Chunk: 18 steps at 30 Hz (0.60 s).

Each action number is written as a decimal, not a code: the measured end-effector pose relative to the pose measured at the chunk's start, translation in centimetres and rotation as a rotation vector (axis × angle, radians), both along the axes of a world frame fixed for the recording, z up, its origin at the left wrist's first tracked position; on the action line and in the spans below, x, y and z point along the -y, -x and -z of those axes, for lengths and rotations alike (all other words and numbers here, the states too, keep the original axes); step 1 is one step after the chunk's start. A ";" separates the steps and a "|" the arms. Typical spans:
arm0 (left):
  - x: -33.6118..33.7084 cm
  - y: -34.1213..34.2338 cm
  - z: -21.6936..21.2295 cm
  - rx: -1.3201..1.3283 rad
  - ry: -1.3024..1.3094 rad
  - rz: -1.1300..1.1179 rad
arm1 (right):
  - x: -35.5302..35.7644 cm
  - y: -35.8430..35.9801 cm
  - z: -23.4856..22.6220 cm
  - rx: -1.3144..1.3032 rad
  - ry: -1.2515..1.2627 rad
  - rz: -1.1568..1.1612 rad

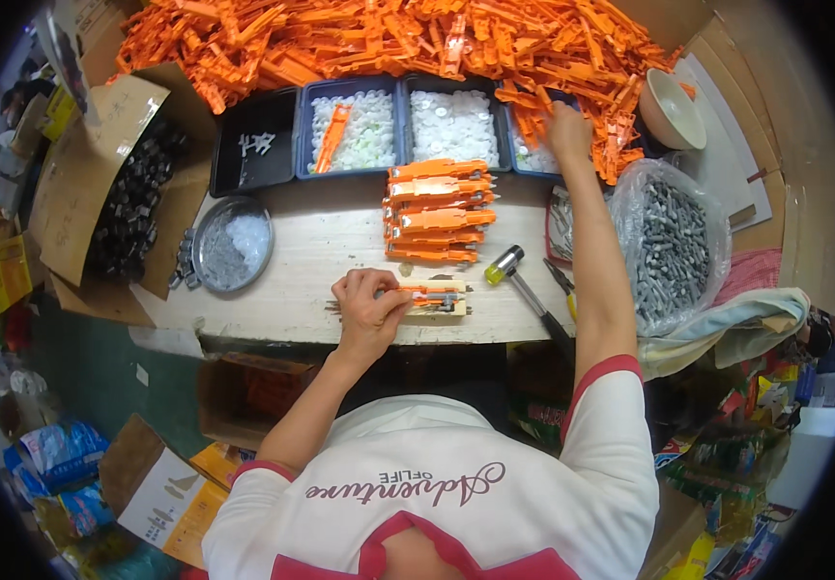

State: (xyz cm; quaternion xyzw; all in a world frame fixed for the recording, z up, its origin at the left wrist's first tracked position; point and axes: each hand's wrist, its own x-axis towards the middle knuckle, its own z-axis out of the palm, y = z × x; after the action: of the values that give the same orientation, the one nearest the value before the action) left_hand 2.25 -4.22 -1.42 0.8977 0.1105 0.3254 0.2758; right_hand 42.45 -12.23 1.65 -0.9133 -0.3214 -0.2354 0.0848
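Observation:
My left hand (371, 304) is closed on the left end of an orange plastic part with grey metal pieces (427, 299), which lies in a pale block-like fixture (461, 288) near the table's front edge. Stretched out to the far right, my right hand (566, 135) is over the rightmost dark bin (545, 174), among small white parts and loose orange pieces. Its fingertips are not clear enough to show whether they hold anything. Between my hands lies a stack of orange assemblies (440, 213) with metal ends.
A hammer (524, 288) and pliers (562, 277) lie right of the fixture. Bins of white parts (451, 126) line the back below an orange heap (388, 39). Left are a metal bowl (234, 275) and a carton of black parts (99, 184); right, a bag of metal pins (671, 246).

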 end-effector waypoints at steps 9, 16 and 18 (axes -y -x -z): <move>-0.3 -0.1 0.5 -0.002 0.058 -0.022 | 4.7 7.7 -5.4 -0.808 -1.027 -0.290; -0.9 1.3 -0.3 0.095 0.241 0.002 | 5.3 24.0 -2.2 -0.607 -0.329 -0.680; -1.1 2.2 -0.5 0.064 0.242 -0.001 | 4.6 27.4 -2.2 -0.423 -0.004 -0.673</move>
State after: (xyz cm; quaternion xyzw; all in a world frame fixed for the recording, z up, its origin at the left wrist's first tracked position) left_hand 0.01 -3.16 -0.87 0.8470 0.1404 0.3383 0.3854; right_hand 15.03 -16.84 3.83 -0.7852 -0.5776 -0.0017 0.2232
